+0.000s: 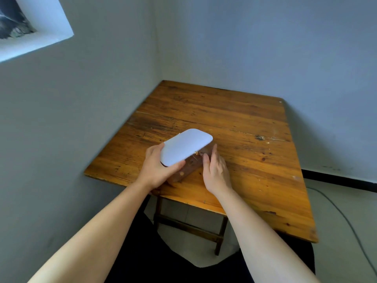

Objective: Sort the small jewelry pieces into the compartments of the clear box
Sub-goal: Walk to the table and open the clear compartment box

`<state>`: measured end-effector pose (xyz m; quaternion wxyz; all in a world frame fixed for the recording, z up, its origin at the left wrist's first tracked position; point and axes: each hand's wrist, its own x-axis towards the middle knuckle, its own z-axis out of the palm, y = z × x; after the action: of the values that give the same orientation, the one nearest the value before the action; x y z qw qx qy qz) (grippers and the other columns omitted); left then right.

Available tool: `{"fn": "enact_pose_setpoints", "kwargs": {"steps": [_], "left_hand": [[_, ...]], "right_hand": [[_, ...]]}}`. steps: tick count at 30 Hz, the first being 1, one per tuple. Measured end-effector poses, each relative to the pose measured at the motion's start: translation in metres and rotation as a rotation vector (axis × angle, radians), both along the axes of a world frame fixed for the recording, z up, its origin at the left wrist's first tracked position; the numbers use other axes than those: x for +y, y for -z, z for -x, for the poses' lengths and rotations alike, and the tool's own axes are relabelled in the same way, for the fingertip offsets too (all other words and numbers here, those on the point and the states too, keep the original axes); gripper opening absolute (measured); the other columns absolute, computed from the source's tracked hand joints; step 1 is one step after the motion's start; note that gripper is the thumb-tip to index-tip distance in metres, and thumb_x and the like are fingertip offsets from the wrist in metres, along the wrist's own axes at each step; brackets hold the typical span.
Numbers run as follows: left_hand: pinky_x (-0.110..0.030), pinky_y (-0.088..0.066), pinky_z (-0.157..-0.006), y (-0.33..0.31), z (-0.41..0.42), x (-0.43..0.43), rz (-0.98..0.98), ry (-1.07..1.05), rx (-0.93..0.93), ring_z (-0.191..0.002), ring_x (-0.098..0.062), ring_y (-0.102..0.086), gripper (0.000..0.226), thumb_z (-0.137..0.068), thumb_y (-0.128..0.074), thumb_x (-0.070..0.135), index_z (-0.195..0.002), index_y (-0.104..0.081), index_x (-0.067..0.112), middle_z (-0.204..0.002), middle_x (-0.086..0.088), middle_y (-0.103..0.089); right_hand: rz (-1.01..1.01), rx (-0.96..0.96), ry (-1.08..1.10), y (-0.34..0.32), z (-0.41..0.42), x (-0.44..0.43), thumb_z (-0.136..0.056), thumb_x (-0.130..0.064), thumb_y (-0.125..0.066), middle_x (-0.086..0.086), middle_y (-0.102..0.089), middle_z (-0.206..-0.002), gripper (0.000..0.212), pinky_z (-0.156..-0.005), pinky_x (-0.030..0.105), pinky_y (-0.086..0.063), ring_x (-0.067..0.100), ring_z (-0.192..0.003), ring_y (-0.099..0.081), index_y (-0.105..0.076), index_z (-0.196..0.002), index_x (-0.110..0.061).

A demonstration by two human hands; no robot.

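Observation:
A clear box [190,170] stands on the wooden table [244,139], near its front left part. Its white lid [185,147] covers the top and looks tilted. My left hand [158,168] grips the lid's near left corner, thumb on top. My right hand [214,170] rests against the box's right side, fingers straight, beside a small gold clasp or jewelry piece [197,153] at the lid's edge. The wood shows through the box's transparent walls, and I cannot make out what is inside.
The table sits in a corner, with grey walls close at the left and behind. A window recess [30,27] is high on the left wall. A cable [346,219] runs over the floor at the right. My dark-clothed lap lies below the table's front edge.

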<state>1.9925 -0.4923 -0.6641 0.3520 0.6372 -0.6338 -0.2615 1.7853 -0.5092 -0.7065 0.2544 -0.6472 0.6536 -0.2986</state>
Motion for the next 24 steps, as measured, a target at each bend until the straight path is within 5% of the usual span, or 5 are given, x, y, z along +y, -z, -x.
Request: {"fn": "enact_pose_setpoints", "kwargs": {"steps": [3, 10, 13, 17, 24], "left_hand": [[-0.031, -0.053, -0.076, -0.023, 0.001, -0.004, 0.009, -0.025, 0.122, -0.091, -0.007, -0.063, 0.052, -0.067, -0.06, 0.081, -0.096, -0.067, 0.037, -0.095, 0.015, -0.067], [-0.032, -0.045, -0.081, -0.037, -0.012, -0.024, -0.061, -0.257, 0.363, -0.099, -0.018, -0.06, 0.08, -0.074, -0.026, 0.092, -0.106, -0.065, 0.029, -0.107, 0.0, -0.066], [-0.028, -0.047, -0.069, -0.029, -0.022, -0.038, -0.051, -0.332, 0.367, -0.093, -0.016, -0.062, 0.064, -0.09, -0.034, 0.073, -0.105, -0.065, 0.019, -0.097, 0.003, -0.066], [-0.025, -0.048, -0.068, -0.007, -0.033, -0.057, -0.098, -0.406, 0.301, -0.097, -0.017, -0.06, 0.036, -0.101, -0.044, 0.043, -0.122, -0.057, 0.017, -0.111, 0.001, -0.064], [-0.03, -0.051, -0.068, 0.004, -0.052, -0.091, -0.172, -0.528, 0.409, -0.095, -0.022, -0.063, 0.032, -0.099, -0.052, 0.034, -0.119, -0.06, 0.011, -0.113, -0.004, -0.066]], "right_hand": [[0.006, 0.019, -0.023, -0.002, 0.002, 0.003, -0.094, -0.068, -0.013, 0.007, -0.023, -0.165, 0.084, -0.117, 0.039, -0.023, 0.027, -0.15, -0.022, -0.001, -0.16, -0.018], [-0.033, -0.052, -0.031, -0.003, 0.006, 0.003, -0.095, -0.071, -0.025, 0.003, -0.02, -0.166, 0.078, -0.113, 0.041, -0.031, 0.027, -0.149, -0.025, 0.002, -0.158, -0.034], [-0.014, -0.087, -0.044, -0.003, 0.008, 0.001, -0.093, -0.075, -0.026, 0.0, -0.024, -0.165, 0.076, -0.11, 0.044, -0.036, 0.025, -0.146, -0.031, 0.001, -0.156, -0.042], [-0.027, -0.112, -0.047, -0.002, 0.01, -0.005, -0.091, -0.077, -0.031, -0.002, -0.026, -0.164, 0.077, -0.111, 0.05, -0.041, 0.025, -0.145, -0.033, -0.008, -0.156, -0.043], [-0.043, -0.015, -0.043, -0.015, 0.003, -0.033, -0.086, -0.079, -0.041, -0.009, -0.05, -0.146, 0.078, -0.088, 0.036, -0.046, 0.019, -0.128, -0.046, -0.024, -0.151, -0.039]]}}
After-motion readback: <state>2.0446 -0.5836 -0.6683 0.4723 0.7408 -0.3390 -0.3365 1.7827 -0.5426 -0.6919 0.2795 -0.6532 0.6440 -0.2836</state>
